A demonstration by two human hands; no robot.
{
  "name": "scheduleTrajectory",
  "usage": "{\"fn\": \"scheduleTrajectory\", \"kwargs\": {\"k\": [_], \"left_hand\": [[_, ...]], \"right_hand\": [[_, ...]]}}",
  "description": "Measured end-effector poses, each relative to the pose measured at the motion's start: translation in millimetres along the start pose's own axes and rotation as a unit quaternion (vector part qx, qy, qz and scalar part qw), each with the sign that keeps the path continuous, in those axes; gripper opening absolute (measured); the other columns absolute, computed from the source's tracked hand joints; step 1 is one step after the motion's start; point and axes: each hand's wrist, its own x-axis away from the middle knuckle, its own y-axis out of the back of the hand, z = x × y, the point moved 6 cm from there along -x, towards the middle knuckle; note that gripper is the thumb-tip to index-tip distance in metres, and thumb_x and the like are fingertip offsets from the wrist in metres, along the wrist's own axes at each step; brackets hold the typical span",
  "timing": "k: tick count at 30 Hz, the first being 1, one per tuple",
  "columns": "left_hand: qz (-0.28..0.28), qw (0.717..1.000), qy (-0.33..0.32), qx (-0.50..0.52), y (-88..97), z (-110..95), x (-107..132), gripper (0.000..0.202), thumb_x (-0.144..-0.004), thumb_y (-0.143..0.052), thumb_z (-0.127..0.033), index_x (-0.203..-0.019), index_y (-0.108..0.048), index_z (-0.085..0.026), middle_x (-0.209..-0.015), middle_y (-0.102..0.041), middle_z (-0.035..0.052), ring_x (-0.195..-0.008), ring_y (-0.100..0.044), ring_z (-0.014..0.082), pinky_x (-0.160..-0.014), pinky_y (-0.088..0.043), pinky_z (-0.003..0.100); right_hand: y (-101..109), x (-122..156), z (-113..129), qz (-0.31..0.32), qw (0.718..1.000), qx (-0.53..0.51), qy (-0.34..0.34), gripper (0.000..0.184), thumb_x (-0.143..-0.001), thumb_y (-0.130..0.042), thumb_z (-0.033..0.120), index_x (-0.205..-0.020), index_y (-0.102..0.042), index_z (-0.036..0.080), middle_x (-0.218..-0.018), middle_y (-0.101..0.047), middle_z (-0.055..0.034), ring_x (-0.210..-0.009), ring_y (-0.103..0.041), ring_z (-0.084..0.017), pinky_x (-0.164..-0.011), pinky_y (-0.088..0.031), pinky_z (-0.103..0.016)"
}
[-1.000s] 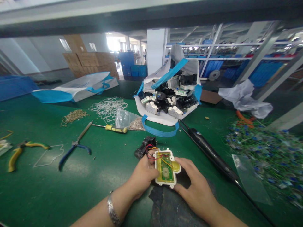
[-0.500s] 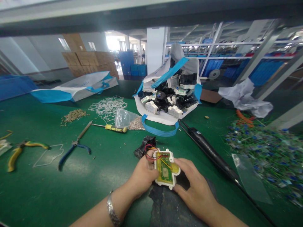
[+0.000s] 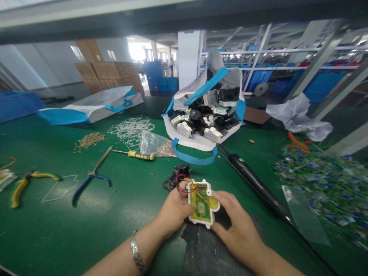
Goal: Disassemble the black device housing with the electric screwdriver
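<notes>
So the left hand [image 3: 174, 211] has a proper grip on the white housing [image 3: 191, 217], thumb pressed over its left edge and the fingers tucked underneath, mostly out of sight. The right hand [image 3: 237, 228] is curled on the other side in a loose C, thumb and index finger well apart, with the thumb tip by the lower right corner and the index tip at the round bulge higher up. So the housing sits right between the 2 hands, open face up, tilted a bit toward the person.

Inside it there's a green circuit board [image 3: 202, 209] under something yellowish and see-through. Red, black and yellow wires [image 3: 180, 186] loop out of the top left, over the left hand's fingers, toward a lumpy black part [image 3: 176, 176] just beyond. A ragged dark mat [image 3: 205, 251] lies below the housing on the green surface [image 3: 115, 222].

Further out on the left: a yellow-handled screwdriver [image 3: 140, 155], then 2 pairs of pliers, blue-handled pliers [image 3: 92, 174] closer in and yellow-handled pliers [image 3: 21, 191] further off. On the right there's a long black tool [image 3: 253, 182] with a cord, then a big messy heap of green wires [image 3: 322, 180]. Straight ahead, a white and blue bag [image 3: 195, 144] gapes open, stuffed with white and black parts.
</notes>
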Motion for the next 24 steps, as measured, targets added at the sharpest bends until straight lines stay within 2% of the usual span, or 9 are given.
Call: {"fn": "scheduleTrajectory", "kwargs": {"k": [9, 16, 24], "left_hand": [[0.006, 1.000, -0.011, -0.013, -3.3, 0.5, -0.4, 0.048, -0.052, -0.053, 0.000, -0.096, -0.045, -0.016, -0.090, -0.061, 0.0018, -0.083, -0.057, 0.0158, -0.075, -0.045, 0.025], [0.021, 0.999, -0.011, -0.022, -3.6, -2.9, 0.2, 0.047, -0.053, -0.052, 0.001, -0.097, -0.050, -0.016, -0.091, -0.061, 0.0021, -0.086, -0.057, 0.0174, -0.078, -0.044, 0.026], [0.021, 1.000, -0.002, -0.021, 0.5, 0.5, 0.2, 0.050, -0.054, -0.057, -0.001, -0.101, -0.048, -0.016, -0.093, -0.060, 0.0030, -0.087, -0.057, 0.0189, -0.079, -0.044, 0.029]], "right_hand": [[-3.3, 2.7, -0.7, 0.014, 1.000, 0.001, 0.010, 0.048, -0.075, -0.042, 0.013, -0.121, -0.035, 0.020, -0.110, -0.042, -0.0102, -0.100, -0.044, -0.025, -0.081, -0.044, -0.042], [-2.4, 2.4, 0.0, 0.012, 1.000, -0.007, 0.010, 0.047, -0.076, -0.043, 0.013, -0.122, -0.034, 0.020, -0.109, -0.042, -0.0101, -0.100, -0.044, -0.025, -0.082, -0.044, -0.041], [-1.3, 2.7, 1.0, 0.008, 1.000, -0.004, 0.012, 0.045, -0.077, -0.043, 0.012, -0.121, -0.035, 0.020, -0.109, -0.042, -0.0103, -0.100, -0.044, -0.025, -0.081, -0.045, -0.041]]}}
